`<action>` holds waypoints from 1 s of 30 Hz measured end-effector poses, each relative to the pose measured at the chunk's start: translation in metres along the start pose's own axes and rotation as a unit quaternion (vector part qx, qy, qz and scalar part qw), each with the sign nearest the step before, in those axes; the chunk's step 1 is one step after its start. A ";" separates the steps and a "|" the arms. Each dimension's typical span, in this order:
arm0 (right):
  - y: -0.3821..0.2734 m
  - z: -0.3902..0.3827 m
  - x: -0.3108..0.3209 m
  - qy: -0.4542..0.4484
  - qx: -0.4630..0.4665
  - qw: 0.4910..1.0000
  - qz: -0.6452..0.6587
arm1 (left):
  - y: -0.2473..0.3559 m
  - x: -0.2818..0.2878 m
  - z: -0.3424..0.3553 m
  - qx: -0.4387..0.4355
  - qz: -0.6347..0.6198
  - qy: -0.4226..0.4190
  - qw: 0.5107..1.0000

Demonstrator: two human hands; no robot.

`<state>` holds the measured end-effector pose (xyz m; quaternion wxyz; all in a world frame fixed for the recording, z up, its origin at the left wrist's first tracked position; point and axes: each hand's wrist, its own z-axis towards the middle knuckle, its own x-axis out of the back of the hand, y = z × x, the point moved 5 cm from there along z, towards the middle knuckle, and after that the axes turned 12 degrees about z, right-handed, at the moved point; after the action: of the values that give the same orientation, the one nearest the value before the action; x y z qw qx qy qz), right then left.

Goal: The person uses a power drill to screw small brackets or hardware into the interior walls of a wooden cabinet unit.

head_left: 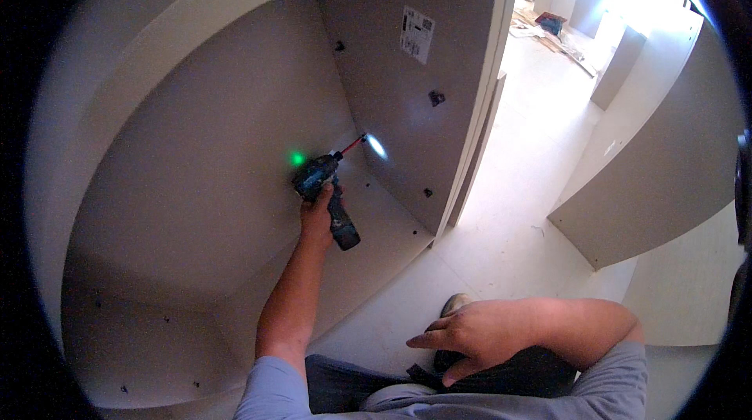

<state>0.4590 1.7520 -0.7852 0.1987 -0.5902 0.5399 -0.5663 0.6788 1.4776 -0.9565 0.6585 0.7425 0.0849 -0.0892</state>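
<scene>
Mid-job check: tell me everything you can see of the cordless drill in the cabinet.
The cordless drill is dark teal and black, plastic by its look, with a battery block at the foot of its handle. A green light glows at its rear, and its work light throws a bright spot on the cabinet's right wall. A thin red bit points up and right toward that spot. The left hand grips the handle, holding it in the air inside the cabinet.

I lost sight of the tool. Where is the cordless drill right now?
In the head view, left of centre, the cordless drill is gripped in the left hand inside the open cabinet, its bit aimed at the right side panel.
</scene>
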 end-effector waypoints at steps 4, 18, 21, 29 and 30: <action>0.002 0.001 -0.001 -0.001 -0.002 1.000 0.000 | -0.003 -0.004 0.000 0.017 -0.014 0.007 1.000; 0.000 0.009 0.002 0.000 -0.002 1.000 0.003 | -0.004 0.003 0.010 0.042 0.002 -0.009 0.999; -0.005 0.009 0.005 0.009 0.011 1.000 0.003 | -0.005 0.001 0.010 0.053 -0.030 -0.030 0.998; -0.015 0.005 0.015 0.038 0.016 0.999 -0.006 | -0.009 -0.006 -0.008 0.047 -0.055 -0.007 0.997; -0.015 0.006 0.013 0.031 0.012 0.999 -0.008 | -0.008 -0.005 -0.009 0.047 -0.054 0.000 0.997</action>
<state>0.4676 1.7442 -0.7683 0.1846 -0.5738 0.5344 -0.5925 0.6716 1.4874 -0.9622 0.6168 0.7672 0.1202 -0.1286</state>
